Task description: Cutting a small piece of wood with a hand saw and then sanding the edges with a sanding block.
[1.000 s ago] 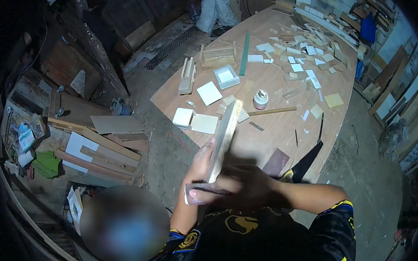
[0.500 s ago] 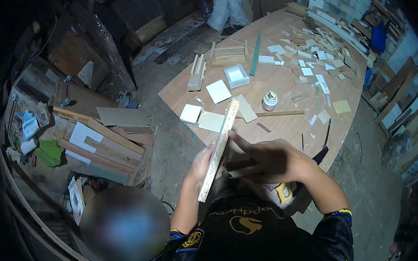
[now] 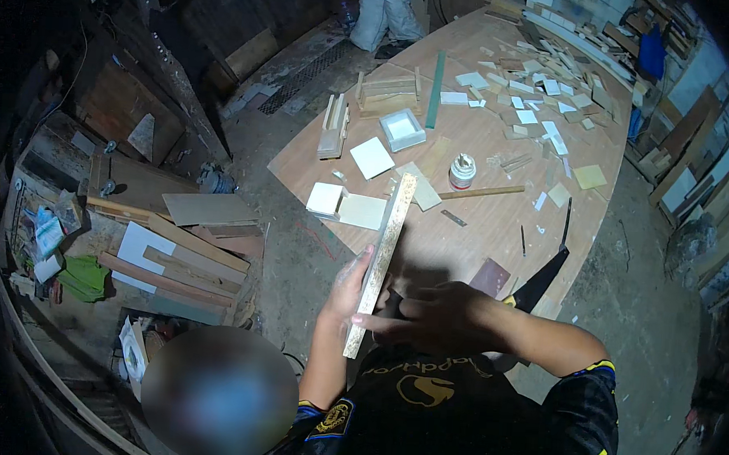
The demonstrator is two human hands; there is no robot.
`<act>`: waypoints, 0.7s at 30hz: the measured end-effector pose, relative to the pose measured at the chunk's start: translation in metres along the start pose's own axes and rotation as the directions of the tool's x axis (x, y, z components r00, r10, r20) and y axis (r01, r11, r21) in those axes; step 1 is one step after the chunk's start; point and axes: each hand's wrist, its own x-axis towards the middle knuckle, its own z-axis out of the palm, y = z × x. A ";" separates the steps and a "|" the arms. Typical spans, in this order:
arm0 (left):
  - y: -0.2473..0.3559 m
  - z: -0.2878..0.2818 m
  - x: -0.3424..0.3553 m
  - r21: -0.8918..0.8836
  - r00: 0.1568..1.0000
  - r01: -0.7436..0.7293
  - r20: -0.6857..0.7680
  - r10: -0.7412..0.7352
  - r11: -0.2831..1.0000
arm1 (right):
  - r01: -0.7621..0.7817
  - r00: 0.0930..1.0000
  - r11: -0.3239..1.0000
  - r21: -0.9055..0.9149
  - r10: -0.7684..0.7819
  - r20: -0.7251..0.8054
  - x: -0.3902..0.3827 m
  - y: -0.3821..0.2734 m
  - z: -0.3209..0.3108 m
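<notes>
Board [image 3: 383, 257] aloft, edge-on, by the surface [image 3: 488, 234]; left hand [image 3: 346, 286] grips it mid-length; right hand [image 3: 438, 318] at its lower end, grip unclear; probably stiff, fairly light, rough-edged; best held by both faces, mid-length.

A long, straight board [image 3: 381, 265] shows its pale, speckled narrow edge upward. It is held in the left hand [image 3: 347, 286], far end slanting rightward.
</notes>
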 end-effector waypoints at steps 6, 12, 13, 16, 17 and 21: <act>0.011 0.027 0.001 0.023 0.984 0.002 -0.177 0.002 1.000 | 0.255 0.621 0.964 -0.074 -0.222 -0.752 -0.025 0.025 0.014; 0.003 0.018 0.020 0.231 0.963 -0.224 -0.094 0.251 0.947 | 0.263 0.460 0.963 -0.055 -0.175 -0.871 -0.001 0.000 0.022; 0.005 0.018 0.020 0.231 0.963 -0.223 -0.097 0.250 0.947 | 0.266 0.460 0.963 -0.053 -0.175 -0.870 0.002 0.002 0.021; 0.010 0.050 0.009 0.067 0.928 -0.229 -0.286 0.238 0.971 | 0.537 0.471 0.690 0.486 0.233 -0.851 0.006 0.029 0.012; 0.006 0.022 0.013 0.184 0.953 -0.264 -0.105 0.286 0.947 | 0.539 0.476 0.688 0.485 0.227 -0.850 0.005 0.041 0.005; -0.008 0.021 0.032 0.256 0.956 -0.074 -0.258 0.142 0.964 | -0.270 0.706 0.946 -0.178 0.069 -0.705 0.010 0.024 0.024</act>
